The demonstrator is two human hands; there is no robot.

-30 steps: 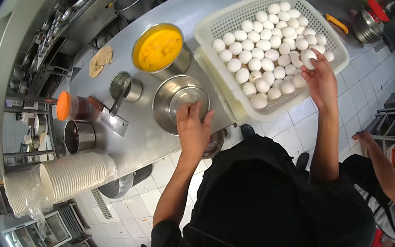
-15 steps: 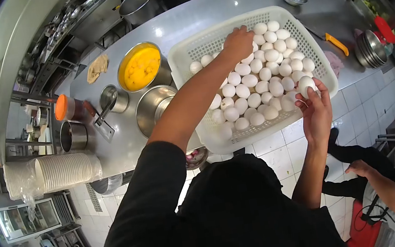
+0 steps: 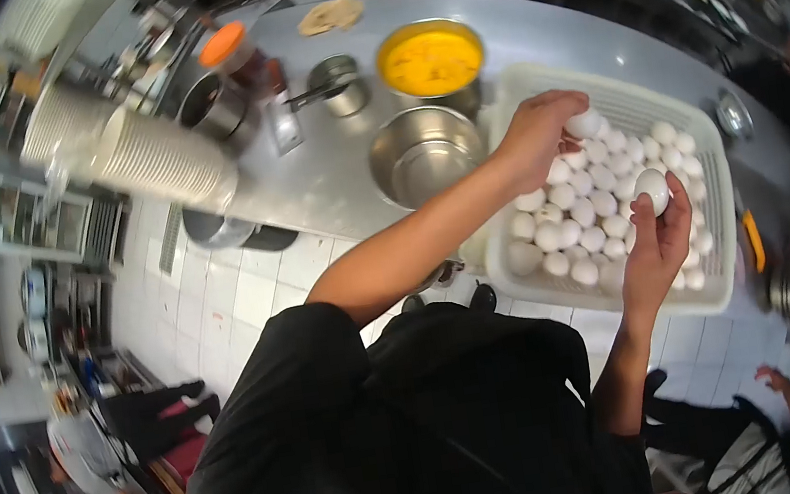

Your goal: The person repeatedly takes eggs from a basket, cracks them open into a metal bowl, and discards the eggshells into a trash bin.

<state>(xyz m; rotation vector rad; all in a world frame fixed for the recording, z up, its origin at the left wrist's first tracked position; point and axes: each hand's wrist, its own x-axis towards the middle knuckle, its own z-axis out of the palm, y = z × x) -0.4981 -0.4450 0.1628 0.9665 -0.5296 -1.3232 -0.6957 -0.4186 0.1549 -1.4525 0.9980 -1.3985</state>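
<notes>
Many white eggs (image 3: 585, 211) lie in a white perforated plastic basket (image 3: 722, 298) on the steel table. My left hand (image 3: 541, 137) is over the basket's near-left part, its fingers closed on a white egg (image 3: 584, 124). Further right, my right hand (image 3: 657, 245) holds another egg (image 3: 652, 192) up between thumb and fingers, above the eggs. Left of the basket stands a steel bowl (image 3: 427, 157) with nothing visible inside. Behind it is a steel pot (image 3: 430, 58) of yellow egg yolks.
On the table (image 3: 325, 181) stand stacked white containers (image 3: 163, 160), an orange-lidded jar (image 3: 229, 52), a small pot (image 3: 339, 86), a scraper (image 3: 282, 116) and a cloth (image 3: 330, 16). A yellow-handled tool (image 3: 753, 240) lies right of the basket. Other people are at lower left and lower right.
The view has turned, shifting the table items rightward. My left hand went from the steel bowl into the basket and now holds an egg. My right hand still holds its egg.
</notes>
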